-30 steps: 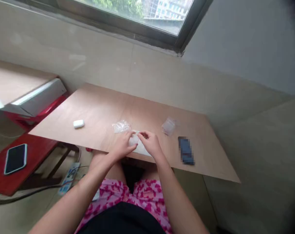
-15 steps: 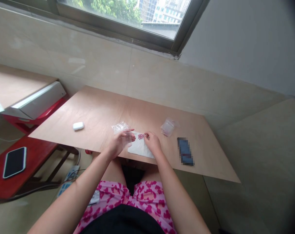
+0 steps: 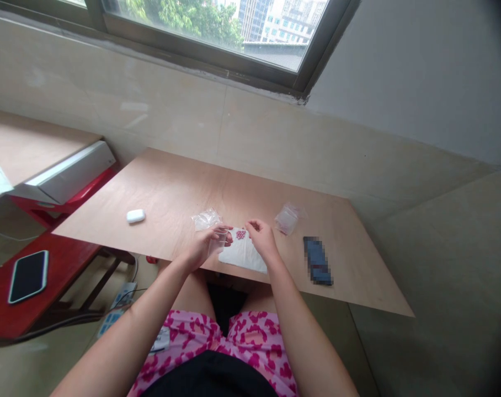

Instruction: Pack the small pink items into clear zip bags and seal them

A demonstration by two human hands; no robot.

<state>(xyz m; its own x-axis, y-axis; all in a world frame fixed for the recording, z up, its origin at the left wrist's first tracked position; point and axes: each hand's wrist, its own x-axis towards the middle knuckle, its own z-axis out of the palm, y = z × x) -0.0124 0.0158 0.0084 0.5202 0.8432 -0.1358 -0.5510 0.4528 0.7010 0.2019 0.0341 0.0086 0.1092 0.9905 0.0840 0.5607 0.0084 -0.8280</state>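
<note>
A white sheet [image 3: 244, 258] lies at the near edge of the wooden board [image 3: 171, 187], with a small heap of pink bits [image 3: 240, 234] on it. My left hand [image 3: 203, 246] holds a small clear plastic bag [image 3: 219, 240] pinched between thumb and fingers, just left of the heap. My right hand [image 3: 262, 240] hovers right of the heap with its fingertips pinched together; what they hold is too small to make out.
Two more clear bags lie on the board, one [image 3: 204, 219] behind my left hand, one [image 3: 287, 219] to the right. A white earbud case [image 3: 135, 216] sits left, a dark phone [image 3: 317, 260] right. A red side table [image 3: 47, 264] carries another phone [image 3: 28, 275].
My hands have drawn apart, uncovering the pink heap on the white sheet. The left hand lifted a clear bag off the sheet; the right hand rose slightly with pinched fingers.
</note>
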